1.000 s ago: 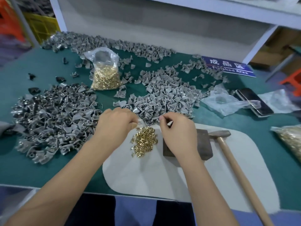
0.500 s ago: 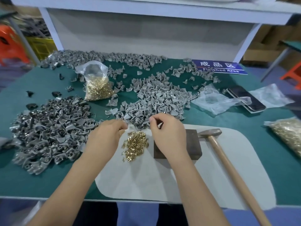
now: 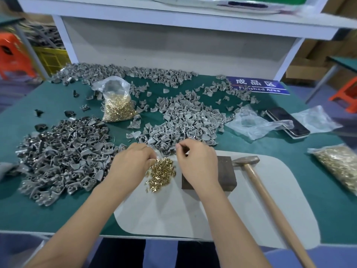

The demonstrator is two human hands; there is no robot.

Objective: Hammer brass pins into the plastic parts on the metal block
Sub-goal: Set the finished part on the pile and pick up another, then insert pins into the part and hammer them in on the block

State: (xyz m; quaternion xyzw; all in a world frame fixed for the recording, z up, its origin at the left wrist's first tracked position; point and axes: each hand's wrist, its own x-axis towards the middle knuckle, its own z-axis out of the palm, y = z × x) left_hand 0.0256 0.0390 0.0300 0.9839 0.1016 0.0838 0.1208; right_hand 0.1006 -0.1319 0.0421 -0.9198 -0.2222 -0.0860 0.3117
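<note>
Green-topped work table [image 3: 58, 206] under a white shelf, viewed from above, carrying a white mat [image 3: 193, 213] at 6 o'clock.

Heaped across 9 to 1 o'clock: grey plastic parts [image 3: 185, 117]. Lying loose at the mat's centre: small pile of brass pins [image 3: 161, 174]. Sitting just at 3 o'clock of the pins: dark metal block [image 3: 226, 171], nothing visible on its exposed top. Lying at 3 o'clock of the block, gripped by no one: wooden-handled hammer [image 3: 249, 167].

Left hand [image 3: 133, 163] hovering at 9 o'clock of the pins, fingers curling downward; impossible to tell whether grasping anything. Right hand [image 3: 197, 163] hovering partly over the block, fingertips [image 3: 178, 147] pinching together toward 12 o'clock; whatever is between them too small to make out.

Probably working at the setup step: sorting out pins and a part, hammering not yet begun. Likely calling next for seating one part on the block, standing a pin upright in it, then reaching to 3 o'clock for the hammer.
</note>
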